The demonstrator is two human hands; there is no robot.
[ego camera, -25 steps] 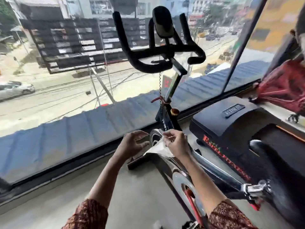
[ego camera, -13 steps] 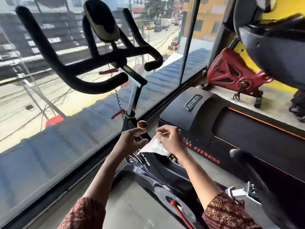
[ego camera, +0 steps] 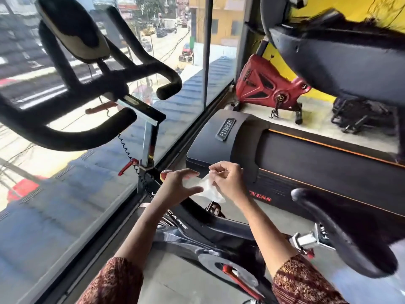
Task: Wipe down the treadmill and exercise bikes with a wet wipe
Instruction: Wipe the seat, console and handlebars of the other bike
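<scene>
I hold a white wet wipe (ego camera: 208, 190) in front of me above the black exercise bike (ego camera: 197, 233). My right hand (ego camera: 229, 182) pinches the wipe's upper right edge, and the sheet hangs crumpled below it. My left hand (ego camera: 175, 186) is at the wipe's left end with thumb and index finger stretched out and apart, touching it. The bike's handlebars (ego camera: 87, 137) and console pad (ego camera: 74, 34) rise at the upper left, its saddle (ego camera: 341, 229) is at the lower right. A black treadmill (ego camera: 306, 156) lies just right of the bike. A red exercise bike (ego camera: 267, 88) stands beyond it.
A floor-to-ceiling window (ego camera: 65, 194) runs along the left, close to the bike. The treadmill's dark console (ego camera: 341, 53) overhangs at the upper right. Black gear (ego camera: 361, 115) lies on the raised ledge by the yellow wall. Grey floor (ego camera: 175, 286) shows between my forearms.
My view has swung right and closer, bringing the treadmill and red bike into sight. Both hands stayed together on the wipe, and my left fingers have spread out from it.
</scene>
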